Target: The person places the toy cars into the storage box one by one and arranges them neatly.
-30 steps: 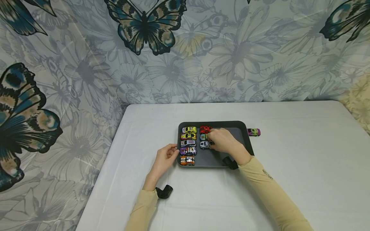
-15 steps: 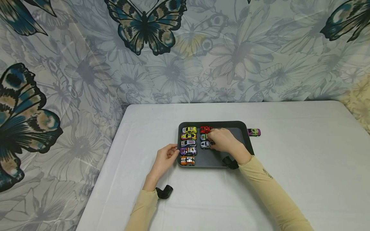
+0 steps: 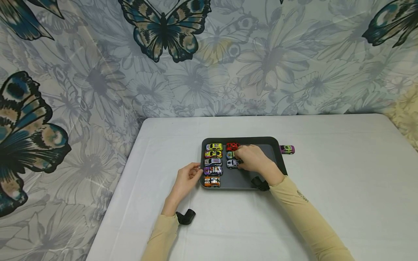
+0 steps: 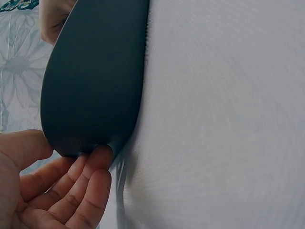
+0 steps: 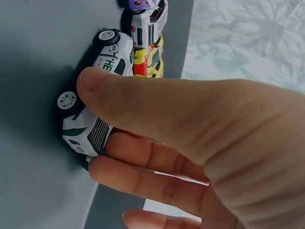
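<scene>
In the head view, a dark grey tray (image 3: 243, 181) holds two columns of small toy cars. My right hand (image 3: 254, 158) is over the second column. There it pinches a white toy car (image 3: 232, 164); in the right wrist view the thumb lies along the car's side and the fingers are by its front end. A green-blue toy car (image 3: 230, 155), partly covered by the hand, and a red toy car (image 3: 232, 146) sit beyond it. My left hand (image 3: 187, 180) grips the tray's left edge, its curled fingertips against the outer wall in the left wrist view.
The left column has yellow (image 3: 214, 146), red-yellow (image 3: 213, 154), silver (image 3: 213, 162), purple (image 3: 213, 170) and orange (image 3: 212, 181) toy cars. A purple-green toy car (image 3: 287, 149) stands on the white tablecloth (image 3: 339, 174) just right of the tray. Patterned fabric (image 3: 196, 90) hangs behind.
The white toy car and its neighbours in the second column have shifted very slightly right. Both hands stay almost in place.
</scene>
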A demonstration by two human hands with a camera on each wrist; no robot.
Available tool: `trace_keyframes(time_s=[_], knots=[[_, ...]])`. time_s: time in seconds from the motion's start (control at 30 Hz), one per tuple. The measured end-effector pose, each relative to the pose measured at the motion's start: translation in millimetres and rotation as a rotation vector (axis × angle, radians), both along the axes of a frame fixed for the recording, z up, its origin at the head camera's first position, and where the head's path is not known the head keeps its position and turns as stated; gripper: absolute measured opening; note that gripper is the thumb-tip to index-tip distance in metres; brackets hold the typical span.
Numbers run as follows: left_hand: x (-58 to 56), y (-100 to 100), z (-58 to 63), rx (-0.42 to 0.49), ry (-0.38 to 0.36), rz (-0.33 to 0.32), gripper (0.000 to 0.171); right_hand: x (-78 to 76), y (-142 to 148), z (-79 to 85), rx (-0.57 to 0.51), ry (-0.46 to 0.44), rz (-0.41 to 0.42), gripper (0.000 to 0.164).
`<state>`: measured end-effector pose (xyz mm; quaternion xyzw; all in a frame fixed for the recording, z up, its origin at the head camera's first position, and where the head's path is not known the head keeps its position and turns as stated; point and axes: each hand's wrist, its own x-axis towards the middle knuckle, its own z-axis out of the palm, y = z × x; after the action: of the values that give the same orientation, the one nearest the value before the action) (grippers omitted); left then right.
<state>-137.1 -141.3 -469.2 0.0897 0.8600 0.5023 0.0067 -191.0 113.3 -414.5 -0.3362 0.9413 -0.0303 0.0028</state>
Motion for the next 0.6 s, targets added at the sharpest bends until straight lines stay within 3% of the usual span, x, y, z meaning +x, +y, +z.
trace_keyframes(time_s=[0.37, 0.6], knots=[[0.9, 0.4, 2.1, -0.004, 0.003, 0.001, 0.026, 2.3, 2.7, 3.5, 0.002, 0.033, -0.002, 0.025], [1.3, 0.7, 2.5, 0.008, 0.008, -0.004, 0.026, 2.9, 13.9, 17.6, -0.077, 0.02, 0.011, 0.019]])
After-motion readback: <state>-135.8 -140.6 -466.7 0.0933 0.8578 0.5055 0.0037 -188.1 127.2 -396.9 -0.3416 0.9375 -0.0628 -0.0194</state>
